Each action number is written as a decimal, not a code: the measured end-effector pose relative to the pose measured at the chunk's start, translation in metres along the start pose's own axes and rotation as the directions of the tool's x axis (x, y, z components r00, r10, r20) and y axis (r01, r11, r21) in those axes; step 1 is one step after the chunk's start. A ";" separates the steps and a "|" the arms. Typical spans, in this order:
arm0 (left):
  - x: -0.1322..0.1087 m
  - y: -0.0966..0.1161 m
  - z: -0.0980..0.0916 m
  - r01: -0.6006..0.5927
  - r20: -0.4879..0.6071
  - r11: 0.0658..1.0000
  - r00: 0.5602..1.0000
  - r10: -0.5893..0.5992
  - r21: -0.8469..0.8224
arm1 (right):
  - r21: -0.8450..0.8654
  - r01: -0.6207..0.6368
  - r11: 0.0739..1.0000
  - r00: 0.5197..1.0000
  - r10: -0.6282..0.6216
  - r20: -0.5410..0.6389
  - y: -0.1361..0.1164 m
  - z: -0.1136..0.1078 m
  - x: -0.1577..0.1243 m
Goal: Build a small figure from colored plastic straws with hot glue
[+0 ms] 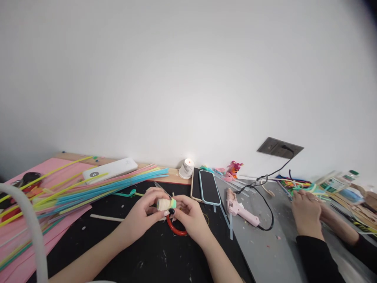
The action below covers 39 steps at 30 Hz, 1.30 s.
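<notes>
Here at six o'clock in our view, our left hand [149,212] and right hand [188,217] are both pinching a small cream roll [163,204]! From it, we spot red scissors [177,232] at five o'clock, glue gun [242,213] at three, cup [186,169] at one.

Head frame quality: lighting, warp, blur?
Head view: wall brightest near middle, dimmer far left. Head view: apparent wide-angle stretch toward edges; dark blur, top right. Head view: pale curved bar at lower left looks soft; no obvious motion blur on left hand or right hand.
</notes>
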<state>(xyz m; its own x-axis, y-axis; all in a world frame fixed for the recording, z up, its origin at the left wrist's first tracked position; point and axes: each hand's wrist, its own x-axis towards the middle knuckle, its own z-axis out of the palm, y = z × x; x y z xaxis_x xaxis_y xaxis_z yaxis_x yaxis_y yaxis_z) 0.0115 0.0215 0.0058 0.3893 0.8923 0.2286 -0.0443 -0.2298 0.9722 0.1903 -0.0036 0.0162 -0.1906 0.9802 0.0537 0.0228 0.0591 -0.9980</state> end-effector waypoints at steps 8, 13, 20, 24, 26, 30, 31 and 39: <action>0.007 -0.002 -0.010 0.039 -0.229 0.997 0.972 -0.054 -0.071 | 0.005 -0.038 0.999 0.997 0.039 -0.067 0.001 0.000 0.003; 0.014 -0.010 -0.018 0.092 -0.391 0.993 0.913 -0.114 -0.075 | 0.001 -0.029 1.000 0.993 0.029 -0.117 0.005 -0.001 0.004; 0.014 -0.022 -0.024 0.108 -0.403 0.993 0.912 -0.079 0.049 | 0.025 -0.002 1.000 0.984 0.006 -0.180 0.008 -0.005 0.002; 0.012 -0.016 -0.023 0.085 -0.401 0.985 0.916 -0.019 0.148 | 0.016 0.013 1.000 0.976 -0.010 -0.219 0.011 -0.007 0.002; 0.012 -0.012 -0.022 0.109 -0.415 0.980 0.909 -0.031 0.166 | -0.033 0.035 0.999 0.970 -0.042 -0.241 0.012 -0.008 0.002; 0.011 -0.009 -0.019 0.113 -0.397 0.992 0.914 -0.082 0.055 | -0.114 0.057 0.992 0.959 -0.086 -0.269 0.014 -0.010 0.001; 0.011 -0.009 -0.018 0.127 -0.397 0.991 0.912 -0.100 0.043 | -0.125 0.061 0.990 0.959 -0.093 -0.269 0.014 -0.010 0.001; 0.009 -0.014 -0.017 0.153 -0.329 0.988 0.934 -0.135 0.030 | -0.131 0.067 0.989 0.960 -0.099 -0.260 0.016 -0.008 -0.002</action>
<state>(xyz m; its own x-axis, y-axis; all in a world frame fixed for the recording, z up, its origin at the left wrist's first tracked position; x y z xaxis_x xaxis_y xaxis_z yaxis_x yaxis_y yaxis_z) 0.0002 0.0398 -0.0048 0.0667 0.9929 0.0988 0.0430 -0.1018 0.9939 0.1991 -0.0031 0.0004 0.0703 0.9847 0.1593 0.1389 0.1485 -0.9791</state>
